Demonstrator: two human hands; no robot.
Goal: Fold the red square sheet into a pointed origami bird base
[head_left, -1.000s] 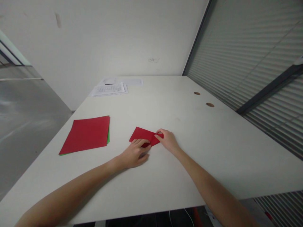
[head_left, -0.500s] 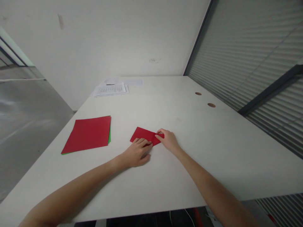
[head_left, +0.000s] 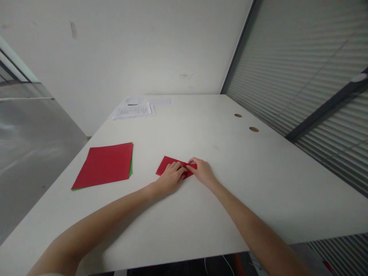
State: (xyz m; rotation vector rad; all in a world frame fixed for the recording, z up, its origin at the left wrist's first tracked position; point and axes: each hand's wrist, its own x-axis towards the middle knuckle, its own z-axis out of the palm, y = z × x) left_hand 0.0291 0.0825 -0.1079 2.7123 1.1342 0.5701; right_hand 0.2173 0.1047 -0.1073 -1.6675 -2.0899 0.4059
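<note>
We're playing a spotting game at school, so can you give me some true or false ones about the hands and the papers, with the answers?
1. The right hand pinches the right end of the small red paper. True.
2. Only one hand touches the small red paper. False: the left hand is on it too.
3. Green paper peeks out from under the big red sheet. True.
4. The big red sheet lies to the right of both hands. False: it lies to their left.
5. White papers lie towards the far end of the table. True.
6. The table is black on top. False: its top is white.
</note>
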